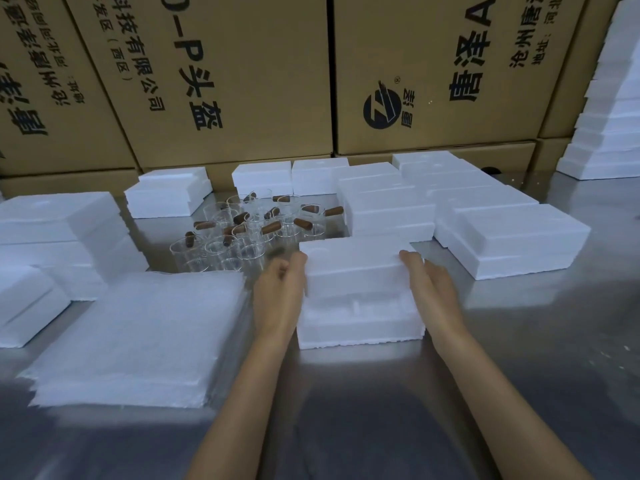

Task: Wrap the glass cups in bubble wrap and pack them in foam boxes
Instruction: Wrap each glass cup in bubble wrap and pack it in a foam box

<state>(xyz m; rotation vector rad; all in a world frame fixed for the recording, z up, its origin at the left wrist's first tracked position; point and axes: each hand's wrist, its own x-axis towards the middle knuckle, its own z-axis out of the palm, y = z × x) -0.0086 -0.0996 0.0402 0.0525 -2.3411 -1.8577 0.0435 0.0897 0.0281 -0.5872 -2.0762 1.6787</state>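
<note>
Your left hand (280, 277) and right hand (424, 273) grip the lid (360, 263) by its short ends, fingers curled on its edges. It sits tilted over the box (360, 332), long axis left-right. The cups (242, 230) stand beyond, nearer your left.

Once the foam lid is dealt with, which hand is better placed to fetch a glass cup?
Probably the left. The left hand grips the lid's left end, just in front of the cups. The right hand holds the far end, with the lid between it and the cups.
</note>
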